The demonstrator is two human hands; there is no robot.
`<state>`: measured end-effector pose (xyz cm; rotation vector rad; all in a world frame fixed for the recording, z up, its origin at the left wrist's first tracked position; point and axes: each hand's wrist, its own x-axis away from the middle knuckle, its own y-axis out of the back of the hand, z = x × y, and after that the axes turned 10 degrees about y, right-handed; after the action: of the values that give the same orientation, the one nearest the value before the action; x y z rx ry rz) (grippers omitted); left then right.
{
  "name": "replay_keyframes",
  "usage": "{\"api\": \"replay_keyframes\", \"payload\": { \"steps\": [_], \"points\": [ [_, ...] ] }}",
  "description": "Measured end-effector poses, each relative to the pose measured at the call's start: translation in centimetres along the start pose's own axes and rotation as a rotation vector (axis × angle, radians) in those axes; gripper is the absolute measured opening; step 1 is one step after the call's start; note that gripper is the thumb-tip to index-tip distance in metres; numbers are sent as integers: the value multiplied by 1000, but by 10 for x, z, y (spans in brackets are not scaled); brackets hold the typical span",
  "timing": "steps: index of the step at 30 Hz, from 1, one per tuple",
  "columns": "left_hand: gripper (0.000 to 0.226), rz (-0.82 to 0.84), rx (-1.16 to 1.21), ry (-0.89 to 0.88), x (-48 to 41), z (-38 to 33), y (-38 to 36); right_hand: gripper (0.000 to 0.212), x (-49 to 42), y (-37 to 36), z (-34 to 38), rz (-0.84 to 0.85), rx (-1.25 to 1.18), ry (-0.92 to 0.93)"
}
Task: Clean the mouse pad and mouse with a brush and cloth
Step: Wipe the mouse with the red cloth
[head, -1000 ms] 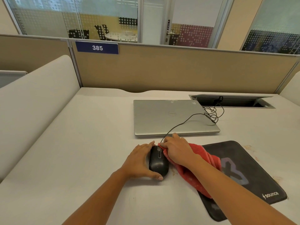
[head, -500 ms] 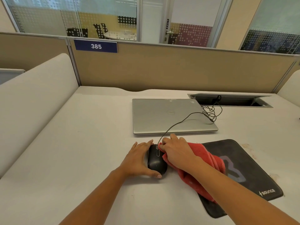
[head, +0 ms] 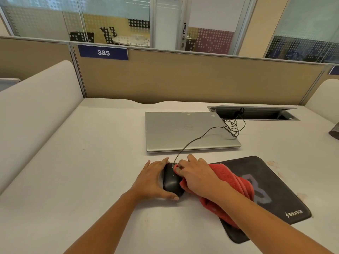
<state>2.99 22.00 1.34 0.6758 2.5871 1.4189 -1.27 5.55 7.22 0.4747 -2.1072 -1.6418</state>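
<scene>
left fingers [head: 160, 163] cupping black mouse [head: 171, 183], right fingers [head: 192, 160] clamped on red cloth [head: 233, 178] (pressed against mouse)

Open-plan office: numbered cubicle partition [head: 183, 77], closed laptop [head: 187, 131] on desk [head: 91, 171], glass-walled meeting rooms [head: 110, 21] behind.

Both forearms [head: 102, 222] are bare right up to the left hand [head: 154, 180] and the right hand [head: 198, 178], whose visible nails [head: 176, 198] are short and plain.

Right flank of mouse [head: 172, 182] hidden under cloth [head: 236, 182] and right hand [head: 197, 177], near corner of mouse pad [head: 280, 202] behind forearm [head: 260, 215], grey object [head: 334, 132] cropped at right edge
</scene>
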Motion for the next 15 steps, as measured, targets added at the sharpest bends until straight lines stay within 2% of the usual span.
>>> {"api": "replay_keyframes", "payload": {
  "steps": [3, 6, 9, 11, 15],
  "points": [
    [129, 1, 14, 2, 0, 0, 0, 42, 10, 0, 1, -18, -87, 19],
    [129, -4, 26, -7, 1, 0, 0, 44, 23, 3, -2, -23, -283, -13],
    [131, -3, 39, -10, 1, -1, 1, 41, 21, 0, -15, -124, -507, -176],
    [132, -1, 36, -11, 1, -1, 2, 42, 9, -8, -27, -205, -566, -288],
    [132, 5, 32, -10, 1, -1, 2, 52, -11, -21, -28, -148, -589, -346]
  ]
}}
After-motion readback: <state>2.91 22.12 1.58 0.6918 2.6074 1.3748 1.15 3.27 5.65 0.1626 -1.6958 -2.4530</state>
